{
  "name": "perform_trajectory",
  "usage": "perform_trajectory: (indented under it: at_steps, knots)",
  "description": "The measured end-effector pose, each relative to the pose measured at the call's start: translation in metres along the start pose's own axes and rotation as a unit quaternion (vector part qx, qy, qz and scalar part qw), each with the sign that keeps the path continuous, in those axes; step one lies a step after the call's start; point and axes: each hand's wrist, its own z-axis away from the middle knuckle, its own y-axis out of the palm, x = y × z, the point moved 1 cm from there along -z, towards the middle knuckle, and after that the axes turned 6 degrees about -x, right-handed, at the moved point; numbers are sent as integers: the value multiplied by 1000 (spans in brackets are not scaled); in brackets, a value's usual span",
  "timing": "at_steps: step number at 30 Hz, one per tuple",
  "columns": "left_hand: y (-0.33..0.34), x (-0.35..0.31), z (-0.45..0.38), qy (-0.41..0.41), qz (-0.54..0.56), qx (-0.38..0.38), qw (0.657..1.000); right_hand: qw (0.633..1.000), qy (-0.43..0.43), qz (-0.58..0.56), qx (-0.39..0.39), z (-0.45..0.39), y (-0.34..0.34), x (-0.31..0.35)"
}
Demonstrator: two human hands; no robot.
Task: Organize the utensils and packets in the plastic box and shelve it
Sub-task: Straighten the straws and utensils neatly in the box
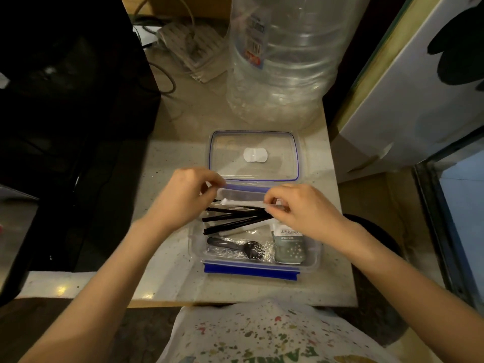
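Observation:
A clear plastic box with blue clasps sits open on the speckled counter, its lid lying flat just behind it. Inside lie several black stirrer sticks, a wrapped black plastic fork and a grey-green packet. My left hand pinches something at the box's far left rim, above the left ends of the sticks; what it pinches is hidden. My right hand is closed on the right ends of the sticks, over the box's far right part.
A large clear water jug stands behind the lid. A power strip with cables lies at the back left. A dark appliance fills the left side. A white cabinet rises on the right. The counter's front edge is close to my body.

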Motion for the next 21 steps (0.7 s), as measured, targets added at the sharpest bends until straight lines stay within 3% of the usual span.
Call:
perform_trajectory:
  at_steps: [4,10,16,21]
  knots:
    - [-4,7,6,-24,-15,-37,999,995,61,-63,-49,-4,-9,-5]
    - [3,9,12,6,-8,-39,999,991,-44,78,102,-4,9,-1]
    - [15,2,15,49,-5,-14,999,977,-101,145,118,-4,28,-2]
    - [28,-1,17,95,-84,-25,992,965,-134,191,117,-5,34,-2]
